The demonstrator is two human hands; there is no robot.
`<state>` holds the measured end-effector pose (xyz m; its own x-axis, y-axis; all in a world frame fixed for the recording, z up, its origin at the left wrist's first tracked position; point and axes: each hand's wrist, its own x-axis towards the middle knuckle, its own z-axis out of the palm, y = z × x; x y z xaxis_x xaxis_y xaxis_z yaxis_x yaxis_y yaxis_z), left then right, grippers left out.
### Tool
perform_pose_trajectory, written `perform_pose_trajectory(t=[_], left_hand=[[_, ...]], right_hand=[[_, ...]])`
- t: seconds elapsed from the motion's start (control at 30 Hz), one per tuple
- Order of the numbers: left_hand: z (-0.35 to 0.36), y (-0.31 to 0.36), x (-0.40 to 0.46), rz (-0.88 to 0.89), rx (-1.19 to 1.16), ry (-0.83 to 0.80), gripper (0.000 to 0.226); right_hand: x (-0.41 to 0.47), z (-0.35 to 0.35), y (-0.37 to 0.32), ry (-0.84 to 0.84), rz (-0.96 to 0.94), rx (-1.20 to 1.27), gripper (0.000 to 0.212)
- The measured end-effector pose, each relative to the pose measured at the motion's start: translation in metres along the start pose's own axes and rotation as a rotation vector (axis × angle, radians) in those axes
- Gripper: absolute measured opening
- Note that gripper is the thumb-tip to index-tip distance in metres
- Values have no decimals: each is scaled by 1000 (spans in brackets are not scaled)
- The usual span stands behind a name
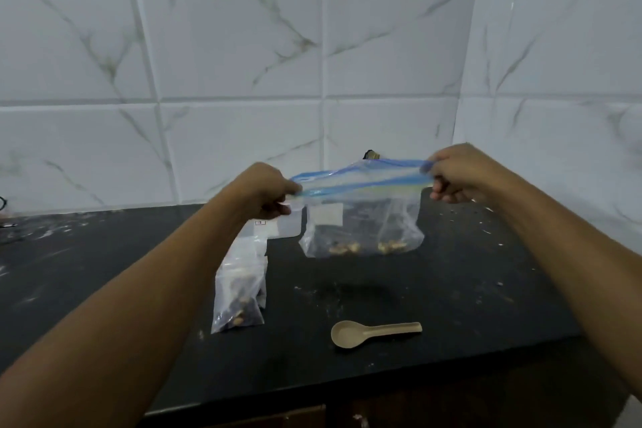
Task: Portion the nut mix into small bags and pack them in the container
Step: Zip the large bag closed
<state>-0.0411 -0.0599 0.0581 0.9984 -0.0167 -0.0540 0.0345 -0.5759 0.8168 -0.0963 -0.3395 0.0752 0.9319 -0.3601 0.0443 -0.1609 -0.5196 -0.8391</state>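
- The bag hangs in mid-air at the centre of the frame, above the counter; a few nuts lie along its bottom edge; its blue zip strip is stretched level between the hands.
- The left hand pinches the strip's left end with curled fingers; the right hand pinches the right end likewise; both sets of fingers are pressed together on the plastic.
- The step looks like sealing; the strip still shows two separate blue lines, so judge it not closed; keep it taut, then run a pinch along it from one end to the other, keeping the bag upright so the nuts stay low.
- A filled small bag lies at lower left of centre on the counter; the spoon lies below the held bag.
- A clear container seems to stand behind the left hand, mostly hidden; the sealed bag should go there.
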Motion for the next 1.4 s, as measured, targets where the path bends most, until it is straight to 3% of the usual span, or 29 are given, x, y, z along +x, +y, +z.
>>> perform_pose_trajectory(t=[0.1, 0.2, 0.27, 0.33, 0.4, 0.47, 0.57, 0.7, 0.73, 0.8, 0.9, 1.0, 1.1, 1.3, 1.4], left_hand=[[-2, 4, 3, -39, 97, 8, 13], [-6, 10, 5, -96, -35, -47, 11], [-8, 13, 5, -103, -154, -67, 11], [-4, 13, 1, -109, -266, -82, 9], [3, 14, -3, -116, -336, -94, 9], [10, 18, -8, -116, -377, -97, 10], [14, 24, -17, -95, -449, -114, 13], [9, 4, -31, 95, -640, -146, 18], [12, -10, -32, 151, -627, -96, 20], [26, -43, -32, 264, -321, 36, 22], [56, -82, -27, 303, 80, -26, 36], [77, -94, -21, 266, 103, -34, 35], [87, -99, -12, 235, 99, 84, 6], [92, -111, -8, 230, 252, 150, 15], [89, -107, -6, 252, 330, 182, 13]], right_hand=[[-1, 2, -4, -36, 69, -29, 14], [2, 2, 2, -12, 132, -22, 14], [3, -1, 4, 8, 99, -159, 18], [5, -1, 1, 108, -70, -479, 23], [-2, 11, -13, 205, -349, -551, 31], [-16, 31, -34, 85, -637, -492, 47], [-29, 70, -62, -143, -758, -745, 76], [-17, 92, -78, -92, -816, -751, 22], [-14, 93, -78, -102, -819, -734, 16], [-9, 91, -80, -146, -811, -687, 19], [-5, 86, -81, -171, -793, -627, 25], [-3, 80, -80, -199, -777, -593, 20], [2, 73, -77, -200, -754, -587, 23], [4, 36, -94, -47, -726, -396, 28], [3, 34, -92, -86, -701, -313, 21]])
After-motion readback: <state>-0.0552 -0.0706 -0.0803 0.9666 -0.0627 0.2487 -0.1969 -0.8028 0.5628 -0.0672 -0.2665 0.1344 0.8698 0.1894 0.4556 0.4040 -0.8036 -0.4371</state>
